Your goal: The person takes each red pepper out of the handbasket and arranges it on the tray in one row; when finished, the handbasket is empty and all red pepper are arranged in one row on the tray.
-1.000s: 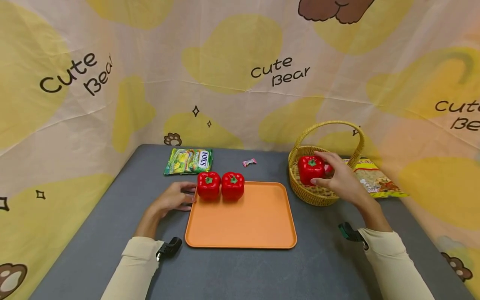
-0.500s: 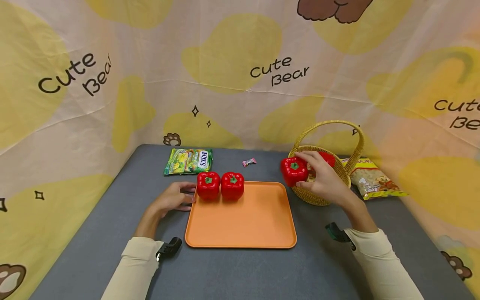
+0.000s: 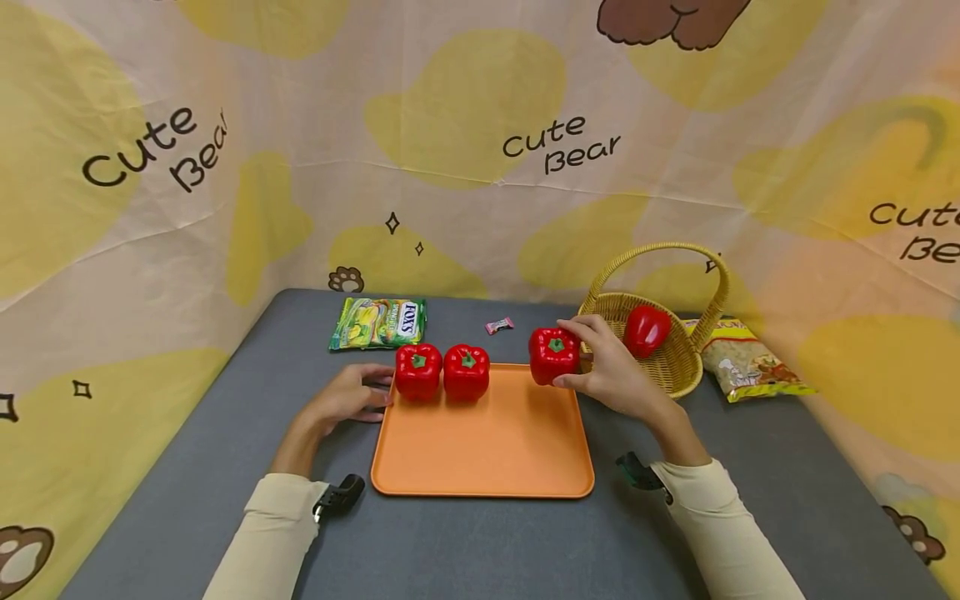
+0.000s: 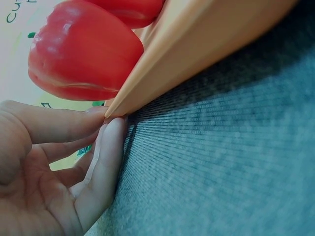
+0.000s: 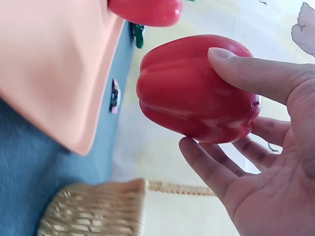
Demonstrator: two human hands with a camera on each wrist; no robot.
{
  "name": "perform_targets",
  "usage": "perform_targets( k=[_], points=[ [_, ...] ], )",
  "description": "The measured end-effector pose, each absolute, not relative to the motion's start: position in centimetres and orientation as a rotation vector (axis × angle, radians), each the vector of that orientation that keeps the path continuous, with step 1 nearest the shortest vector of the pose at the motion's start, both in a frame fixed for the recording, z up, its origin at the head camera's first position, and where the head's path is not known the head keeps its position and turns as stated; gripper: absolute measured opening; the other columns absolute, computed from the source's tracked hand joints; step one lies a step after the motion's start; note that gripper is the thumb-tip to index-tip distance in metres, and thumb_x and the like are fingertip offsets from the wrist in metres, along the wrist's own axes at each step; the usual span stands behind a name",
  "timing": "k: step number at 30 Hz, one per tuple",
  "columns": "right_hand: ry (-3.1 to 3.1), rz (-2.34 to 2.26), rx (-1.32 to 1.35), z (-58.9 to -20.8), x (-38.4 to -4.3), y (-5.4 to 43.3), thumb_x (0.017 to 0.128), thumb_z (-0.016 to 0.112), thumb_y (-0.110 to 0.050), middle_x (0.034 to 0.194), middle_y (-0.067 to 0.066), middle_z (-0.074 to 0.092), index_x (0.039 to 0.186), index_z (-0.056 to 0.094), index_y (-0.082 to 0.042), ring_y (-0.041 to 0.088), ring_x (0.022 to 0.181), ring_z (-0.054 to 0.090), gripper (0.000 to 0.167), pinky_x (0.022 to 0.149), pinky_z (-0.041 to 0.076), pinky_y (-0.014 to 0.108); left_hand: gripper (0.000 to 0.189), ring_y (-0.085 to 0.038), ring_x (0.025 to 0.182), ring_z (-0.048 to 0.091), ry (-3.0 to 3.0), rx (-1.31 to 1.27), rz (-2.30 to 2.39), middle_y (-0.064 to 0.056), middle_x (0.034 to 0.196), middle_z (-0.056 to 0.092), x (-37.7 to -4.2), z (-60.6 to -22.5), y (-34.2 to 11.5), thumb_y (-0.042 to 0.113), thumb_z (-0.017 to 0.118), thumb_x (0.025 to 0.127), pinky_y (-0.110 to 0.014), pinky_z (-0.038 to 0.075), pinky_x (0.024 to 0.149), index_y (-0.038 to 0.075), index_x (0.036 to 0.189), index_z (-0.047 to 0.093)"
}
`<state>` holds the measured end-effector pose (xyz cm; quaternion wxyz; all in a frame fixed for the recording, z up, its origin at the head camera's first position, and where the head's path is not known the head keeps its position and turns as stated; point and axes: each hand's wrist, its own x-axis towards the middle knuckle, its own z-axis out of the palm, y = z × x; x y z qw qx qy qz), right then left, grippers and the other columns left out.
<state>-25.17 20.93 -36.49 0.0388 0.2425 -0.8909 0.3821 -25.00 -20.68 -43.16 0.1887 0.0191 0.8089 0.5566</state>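
Note:
My right hand [image 3: 611, 367] holds a red bell pepper [image 3: 554, 356] between thumb and fingers, over the right back corner of the orange tray [image 3: 483, 450]. In the right wrist view the held bell pepper [image 5: 197, 91] is up off the tray. My left hand [image 3: 352, 393] pinches the tray's left edge; the left wrist view shows thumb and fingertips [image 4: 114, 132] meeting at the rim. Two more red peppers, a left one [image 3: 417, 372] and a right one [image 3: 466, 372], stand side by side at the tray's back left, green stems up.
A yellow wicker basket [image 3: 678, 379] with a tall handle stands right of the tray, holding another red pepper [image 3: 647, 331]. Beside it leans a yellow food packet [image 3: 750, 362]. Behind the tray lie a green FOX'S bag [image 3: 377, 323] and a small pink-wrapped candy [image 3: 499, 325].
My right hand has lifted the pepper out of the basket and carried it left to over the tray. The pepper left in the basket now shows fully. My left hand stays on the tray edge.

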Motion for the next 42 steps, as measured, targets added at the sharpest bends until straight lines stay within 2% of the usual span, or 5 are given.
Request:
perform_targets(
  k=[13, 21, 26, 33, 42],
  points=[
    [-2.752, 1.150, 0.734, -38.1, -25.9, 18.7, 0.079, 0.093, -0.007, 0.142, 0.020, 0.052, 0.148, 0.053, -0.001, 0.039, 0.127, 0.055, 0.080, 0.104, 0.056, 0.058, 0.060, -0.034, 0.121, 0.067, 2.271, 0.055, 1.572, -0.030, 0.153, 0.049, -25.1, -43.2, -20.7, 0.002, 0.060, 0.100, -0.040, 0.066, 0.087, -0.008, 0.156, 0.043],
    [-2.755, 1.109, 0.757, -38.9, -25.9, 17.9, 0.081, 0.091, -0.007, 0.142, 0.025, 0.054, 0.150, 0.051, 0.003, 0.041, 0.125, 0.056, 0.081, 0.103, 0.056, 0.059, 0.059, -0.034, 0.119, 0.068, 2.284, 0.060, 1.563, -0.031, 0.153, 0.050, -25.0, -43.3, -20.7, 0.002, 0.061, 0.100, -0.040, 0.066, 0.086, -0.008, 0.155, 0.043],
    [-2.766, 1.172, 0.764, -39.2, -25.9, 17.3, 0.083, 0.090, -0.007, 0.145, 0.023, 0.051, 0.153, 0.047, 0.003, 0.040, 0.129, 0.055, 0.083, 0.105, 0.056, 0.058, 0.059, -0.034, 0.120, 0.068, 2.282, 0.061, 1.568, -0.030, 0.153, 0.050, -25.0, -43.2, -20.7, 0.002, 0.061, 0.100, -0.040, 0.066, 0.086, -0.008, 0.155, 0.043],
    [-2.787, 1.139, 0.773, -39.9, -25.8, 16.8, 0.084, 0.090, -0.012, 0.147, 0.021, 0.052, 0.154, 0.048, -0.002, 0.039, 0.135, 0.052, 0.082, 0.112, 0.050, 0.059, 0.061, -0.034, 0.120, 0.068, 2.244, 0.086, 1.609, -0.033, 0.152, 0.049, -24.9, -43.1, -20.7, 0.000, 0.060, 0.099, -0.040, 0.066, 0.085, -0.011, 0.155, 0.040],
    [-2.825, 1.133, 0.760, -40.9, -26.1, 16.5, 0.085, 0.090, -0.012, 0.146, 0.021, 0.051, 0.154, 0.049, -0.004, 0.038, 0.134, 0.052, 0.082, 0.113, 0.049, 0.057, 0.060, -0.035, 0.122, 0.067, 2.252, 0.068, 1.595, -0.032, 0.153, 0.049, -24.9, -42.9, -20.6, 0.001, 0.060, 0.099, -0.040, 0.066, 0.085, -0.010, 0.155, 0.041]
  ],
)
